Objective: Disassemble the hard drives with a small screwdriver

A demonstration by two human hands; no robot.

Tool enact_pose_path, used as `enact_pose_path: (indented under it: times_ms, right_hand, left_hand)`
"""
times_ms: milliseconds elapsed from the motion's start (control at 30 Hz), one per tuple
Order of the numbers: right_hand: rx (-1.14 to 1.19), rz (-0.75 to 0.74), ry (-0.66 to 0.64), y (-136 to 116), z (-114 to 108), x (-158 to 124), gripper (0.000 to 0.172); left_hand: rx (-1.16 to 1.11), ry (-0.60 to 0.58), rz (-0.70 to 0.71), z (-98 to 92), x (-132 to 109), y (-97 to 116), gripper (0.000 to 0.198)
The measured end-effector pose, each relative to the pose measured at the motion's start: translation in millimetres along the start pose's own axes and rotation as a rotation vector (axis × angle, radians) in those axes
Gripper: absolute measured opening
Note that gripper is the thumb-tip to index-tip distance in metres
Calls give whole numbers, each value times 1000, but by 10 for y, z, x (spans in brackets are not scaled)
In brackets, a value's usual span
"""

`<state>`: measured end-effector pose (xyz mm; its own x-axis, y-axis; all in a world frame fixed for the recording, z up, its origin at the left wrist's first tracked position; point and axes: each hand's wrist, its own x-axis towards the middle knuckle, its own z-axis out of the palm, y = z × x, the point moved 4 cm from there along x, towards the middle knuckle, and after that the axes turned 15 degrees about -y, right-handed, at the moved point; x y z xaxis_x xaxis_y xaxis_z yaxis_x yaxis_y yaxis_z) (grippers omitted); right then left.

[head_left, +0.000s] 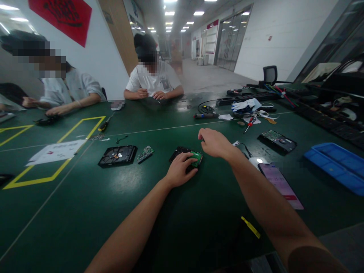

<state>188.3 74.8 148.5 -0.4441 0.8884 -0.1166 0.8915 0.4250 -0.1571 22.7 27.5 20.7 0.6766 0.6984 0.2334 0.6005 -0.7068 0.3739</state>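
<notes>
A hard drive (pixel 176 152) with a green circuit board (pixel 196 159) facing up lies on the table in front of me. My left hand (pixel 181 169) grips it from above, with fingers spread across the board and thumb at the near edge. Over the drive's right end, my right hand (pixel 214 142) is closed around a thin screwdriver (pixel 201 150); most of it is hidden by the fingers, and only a faint dark shaft shows. Left of the drive are a loose circuit board (pixel 145 154) and another black hard drive (pixel 118 156).
To the right lie a phone (pixel 281 185), a third hard drive (pixel 277 141), a blue tray (pixel 338 163) and a red screwdriver (pixel 250 123). A yellow strip (pixel 250 227) is near me. Two people sit opposite; a yellow-handled screwdriver (pixel 104 124) lies before them.
</notes>
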Motion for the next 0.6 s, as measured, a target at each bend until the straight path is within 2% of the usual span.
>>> enact_pose_path:
  times_ms: [67, 200, 267, 400, 500, 600]
  right_hand:
    - [-24, 65, 1, -7, -14, -5, 19]
    - [-95, 219, 18, -2, -39, -26, 41]
    - [-122, 239, 14, 1, -44, -37, 42]
    - [-102, 112, -32, -5, -27, -40, 24]
    - [-77, -6, -57, -17, -11, -36, 28]
    - [-64, -6, -39, -22, -22, -28, 24]
  left_hand:
    - [-5, 4, 4, 9, 3, -9, 43]
    - [-4, 16, 7, 17, 4, -21, 43]
    - [0, 17, 9, 12, 1, -16, 43]
    - [-1, 17, 11, 4, -4, -5, 43]
    - [-2, 14, 7, 12, -4, -16, 44]
    - [0, 14, 3, 21, -5, -30, 44]
